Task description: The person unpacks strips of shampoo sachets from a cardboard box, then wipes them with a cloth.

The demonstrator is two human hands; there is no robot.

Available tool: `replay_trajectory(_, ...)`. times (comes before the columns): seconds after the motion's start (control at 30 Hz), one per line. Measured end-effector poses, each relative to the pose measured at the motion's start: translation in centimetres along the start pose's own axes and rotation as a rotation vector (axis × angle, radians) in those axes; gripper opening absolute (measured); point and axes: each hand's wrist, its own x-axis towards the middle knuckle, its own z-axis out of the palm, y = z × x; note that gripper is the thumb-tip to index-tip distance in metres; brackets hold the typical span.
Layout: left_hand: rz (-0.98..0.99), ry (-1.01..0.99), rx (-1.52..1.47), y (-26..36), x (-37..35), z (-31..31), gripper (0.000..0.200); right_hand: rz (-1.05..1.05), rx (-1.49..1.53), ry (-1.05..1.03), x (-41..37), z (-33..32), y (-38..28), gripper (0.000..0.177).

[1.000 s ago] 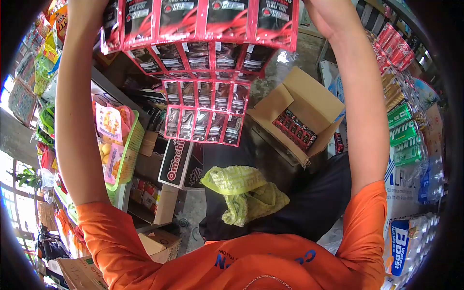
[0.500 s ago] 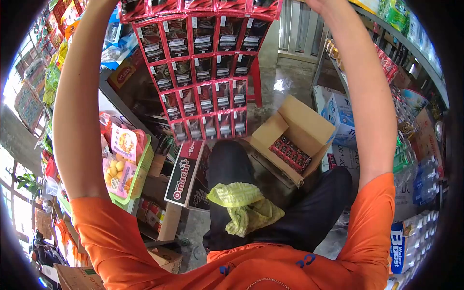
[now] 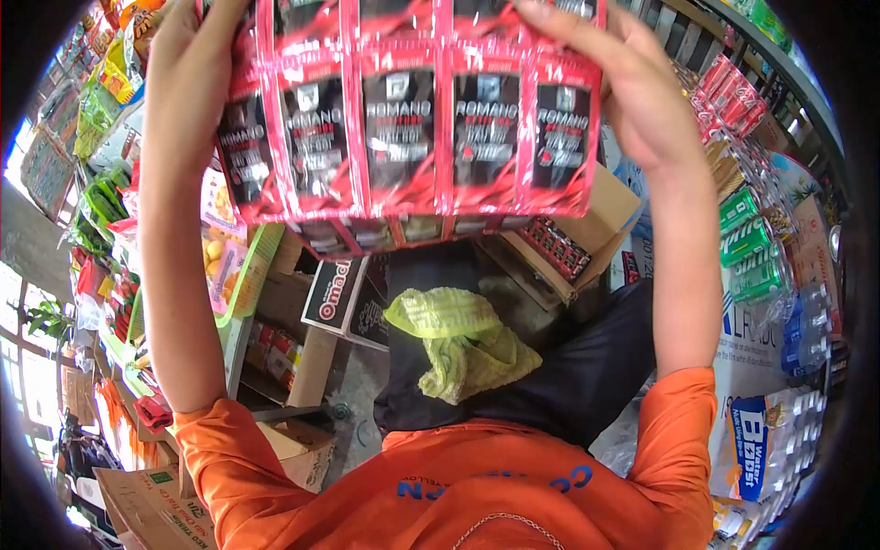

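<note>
A strip of joined red-and-black Romano sachets (image 3: 399, 137) is held up in front of my chest, printed fronts facing me. Another layer of the same strip shows just below its lower edge. My left hand (image 3: 192, 78) grips the left side, and my right hand (image 3: 623, 82) holds the upper right, thumb over the front. The other fingertips are partly hidden. Beneath the sachets, a yellow-green cloth (image 3: 467, 344) lies on my lap. More red-and-black sachets (image 3: 557, 246) sit inside an open cardboard box (image 3: 610, 215) beyond my knee on the right.
An Omachi carton (image 3: 325, 298) stands on the floor left of my leg. Beside my left arm is a green basket (image 3: 252, 275) with food packs. Shelves on the right hold green cans (image 3: 747, 243) and Water Boost bottles (image 3: 756, 445). Another cardboard box (image 3: 160, 509) is at lower left.
Both hands have come down and nearer from above the view. The sachet strip, which hung long with its backs showing, is now folded over with its fronts toward me.
</note>
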Motion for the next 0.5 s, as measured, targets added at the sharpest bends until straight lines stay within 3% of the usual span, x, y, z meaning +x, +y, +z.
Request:
replay_trajectory(0.03,-0.030,0.006,0.107,0.2,-3.4,3.6,0.046,0.029,0.066,-0.004,0.1,-0.2,2.0,0.038)
replay_trajectory(0.07,-0.064,0.012,0.215,0.6,-7.1,7.3,0.044,0.159,0.050,0.005,-0.9,0.1,2.5,0.037)
replay_trajectory(0.1,-0.103,0.018,0.325,0.9,-9.3,8.9,0.042,0.117,0.133,-0.086,-1.8,0.5,2.9,0.037)
replay_trajectory(0.13,-0.232,-0.074,0.341,0.9,-9.8,7.7,0.044,0.144,0.164,-0.082,-2.6,0.8,3.6,0.037)
replay_trajectory(0.3,-0.310,-0.067,0.217,-2.7,-13.4,7.8,0.034,0.228,0.160,-0.069,-4.1,1.7,8.3,0.044)
replay_trajectory(0.37,-0.461,-0.051,0.225,-7.1,-14.7,6.3,0.033,0.451,0.262,-0.028,-4.7,2.2,11.3,0.055)
replay_trajectory(0.5,-0.611,-0.011,0.183,-9.2,-18.1,5.7,0.036,0.507,0.316,-0.073,-7.5,3.0,14.1,0.052)
